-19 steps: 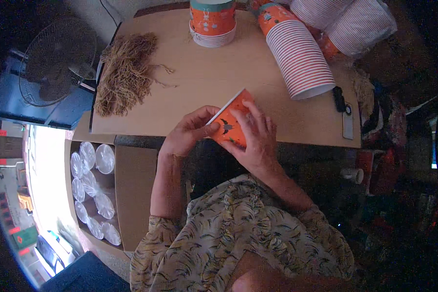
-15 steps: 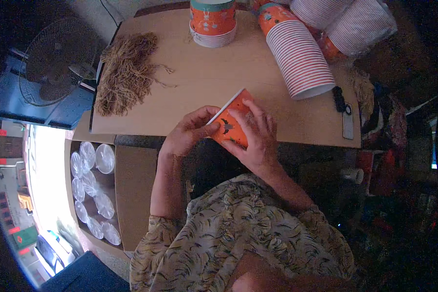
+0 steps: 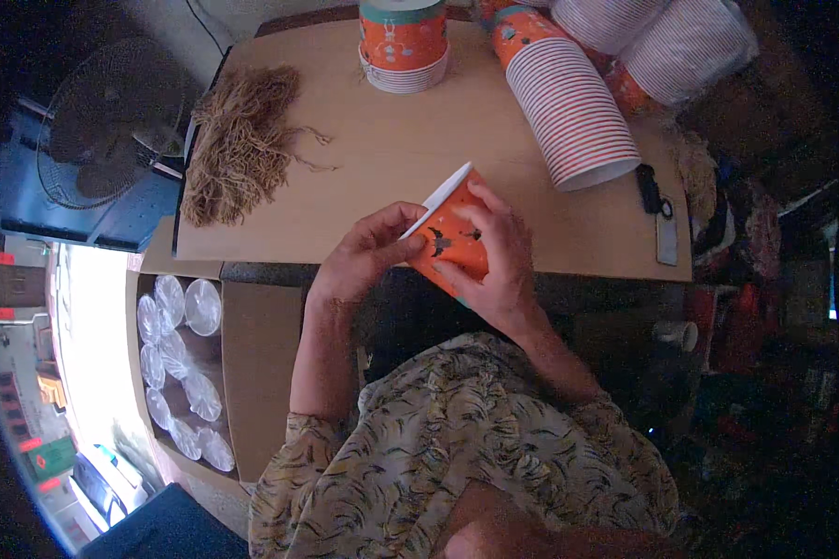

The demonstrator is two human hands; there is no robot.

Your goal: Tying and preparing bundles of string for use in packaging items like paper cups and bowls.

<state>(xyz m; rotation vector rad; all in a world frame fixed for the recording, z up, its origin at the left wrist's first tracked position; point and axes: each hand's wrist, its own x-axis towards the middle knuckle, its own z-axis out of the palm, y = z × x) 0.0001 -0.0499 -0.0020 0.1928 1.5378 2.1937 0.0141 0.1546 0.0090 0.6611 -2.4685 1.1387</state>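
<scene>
Between my two hands, above the table's front edge, is an orange paper cup [image 3: 454,238] with dark bat prints and a white rim, tilted so the rim faces up and left. My left hand [image 3: 368,252] grips it at the rim, thumb on the outside and fingers at the mouth. Curled round the cup's right side, my right hand [image 3: 501,256] holds the outer wall with its thumb low and fingers above. A short stack of orange cups [image 3: 405,47] stands upside down at the far edge. To the right, a long nested stack of cups [image 3: 573,112] lies on its side.
Tan twine strands [image 3: 242,140] lie in a heap on the table's left [image 3: 364,140]. More bagged cup stacks [image 3: 690,51] sit far right, and a key fob [image 3: 667,233] near the right edge. An open carton [image 3: 261,354] of plastic-wrapped cups stands lower left; a fan [image 3: 112,121] is beyond.
The cup has turned slightly in my hands, showing more of its mouth and a second print. My right fingers have shifted a little along its wall.
</scene>
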